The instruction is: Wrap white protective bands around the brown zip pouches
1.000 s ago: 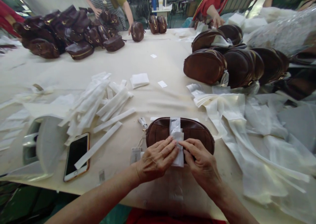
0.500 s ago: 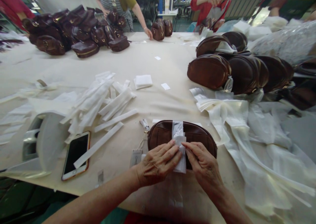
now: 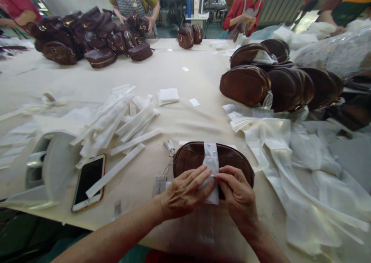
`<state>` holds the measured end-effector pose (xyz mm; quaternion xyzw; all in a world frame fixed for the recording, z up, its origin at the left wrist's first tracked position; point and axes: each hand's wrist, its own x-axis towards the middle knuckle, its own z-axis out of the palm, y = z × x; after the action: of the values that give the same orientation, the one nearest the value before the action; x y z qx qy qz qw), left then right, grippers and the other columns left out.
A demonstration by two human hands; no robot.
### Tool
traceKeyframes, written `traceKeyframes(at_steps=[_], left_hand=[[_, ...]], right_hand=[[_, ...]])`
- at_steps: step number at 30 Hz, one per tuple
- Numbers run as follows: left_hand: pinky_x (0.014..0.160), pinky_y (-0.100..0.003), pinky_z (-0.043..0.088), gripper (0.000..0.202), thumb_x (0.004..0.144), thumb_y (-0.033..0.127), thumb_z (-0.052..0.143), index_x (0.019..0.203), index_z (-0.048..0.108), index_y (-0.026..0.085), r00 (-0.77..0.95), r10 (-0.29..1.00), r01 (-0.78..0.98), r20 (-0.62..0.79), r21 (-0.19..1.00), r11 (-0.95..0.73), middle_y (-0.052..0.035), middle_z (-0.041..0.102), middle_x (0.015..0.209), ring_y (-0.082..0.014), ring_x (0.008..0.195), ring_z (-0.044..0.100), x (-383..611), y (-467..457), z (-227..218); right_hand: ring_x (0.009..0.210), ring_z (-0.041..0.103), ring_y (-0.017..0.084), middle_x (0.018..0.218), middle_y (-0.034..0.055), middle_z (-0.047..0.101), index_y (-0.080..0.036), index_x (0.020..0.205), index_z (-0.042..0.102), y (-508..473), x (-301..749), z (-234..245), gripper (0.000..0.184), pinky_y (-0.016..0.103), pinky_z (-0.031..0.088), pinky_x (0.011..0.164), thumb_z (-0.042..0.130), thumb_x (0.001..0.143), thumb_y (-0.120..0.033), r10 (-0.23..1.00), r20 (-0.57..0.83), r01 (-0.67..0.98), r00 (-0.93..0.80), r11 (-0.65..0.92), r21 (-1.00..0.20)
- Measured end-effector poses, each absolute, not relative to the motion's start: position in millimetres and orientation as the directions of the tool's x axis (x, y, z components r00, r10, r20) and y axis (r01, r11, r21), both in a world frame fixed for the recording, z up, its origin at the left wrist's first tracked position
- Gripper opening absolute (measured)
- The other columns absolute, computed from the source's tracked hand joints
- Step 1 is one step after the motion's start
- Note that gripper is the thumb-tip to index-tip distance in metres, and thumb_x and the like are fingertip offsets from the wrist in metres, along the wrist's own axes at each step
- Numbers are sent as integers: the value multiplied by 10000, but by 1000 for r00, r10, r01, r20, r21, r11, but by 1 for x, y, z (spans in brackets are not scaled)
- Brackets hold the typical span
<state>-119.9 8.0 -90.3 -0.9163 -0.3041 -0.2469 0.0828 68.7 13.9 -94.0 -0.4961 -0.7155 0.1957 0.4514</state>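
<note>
A brown leather pouch (image 3: 191, 159) lies on the cream table (image 3: 162, 69) right in front of me. A white wrapping strip (image 3: 211, 159) runs over its middle, from the top edge down across the front. My left hand (image 3: 185, 191) pinches the strip from the left, fingers pressed together on it. From the right, my right hand (image 3: 239, 195) pinches the same strip, fingertips meeting the left ones. Small paper tags (image 3: 159, 183) hang from the pouch's left end.
A phone (image 3: 88, 181) lies at the near left beside a heap of white strips (image 3: 116, 118). Brown bags (image 3: 278, 83) line the right, with loose white wrapping sheets (image 3: 304, 166) below them. More bags (image 3: 87, 35) are piled far left. Other people stand at the far edge.
My fingertips have closed together on the strip and flattened it against the pouch. The person at the far side has drawn a hand back from the two bags to the pile.
</note>
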Motion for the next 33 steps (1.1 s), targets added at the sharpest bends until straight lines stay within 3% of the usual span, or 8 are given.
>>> traceKeyframes(at_steps=[7,15,23,27,33], left_hand=[[984,-377,477,279,906,117,412,1140,561,98,670,506,599,543,7,-800,-164,520,1266,-284,1286,412,-117,9,-91],[974,-363,485,187,896,132,457,1020,597,127,664,522,595,536,44,-802,-146,545,1235,-255,1234,474,-117,8,-94],[972,-395,491,222,880,89,427,1068,543,72,695,483,552,533,34,-833,-163,586,1126,-279,1204,504,-119,8,-93],[947,-382,509,231,870,54,360,1053,500,50,635,513,565,578,106,-818,-173,612,1076,-252,1227,486,-118,8,-93],[916,-346,519,251,888,97,392,1095,528,54,650,517,573,557,88,-815,-127,641,980,-234,1133,563,-117,10,-92]], right_hand=[[818,607,147,869,29,689,-214,875,650,15,73,-90,148,267,535,731,542,863,-115,823,517,458,-238,564,-687],[779,596,138,806,21,682,-203,819,639,13,77,-84,163,252,522,695,532,850,-84,804,500,376,-322,594,-711],[758,598,135,796,21,677,-204,810,634,14,81,-84,169,254,520,672,526,845,-79,806,467,352,-365,584,-732],[762,594,136,806,27,677,-197,814,635,14,81,-86,177,255,518,668,524,837,-61,793,468,349,-391,598,-722],[763,588,138,806,31,678,-193,823,650,15,82,-87,205,258,520,672,505,826,-48,772,488,363,-406,627,-690]])
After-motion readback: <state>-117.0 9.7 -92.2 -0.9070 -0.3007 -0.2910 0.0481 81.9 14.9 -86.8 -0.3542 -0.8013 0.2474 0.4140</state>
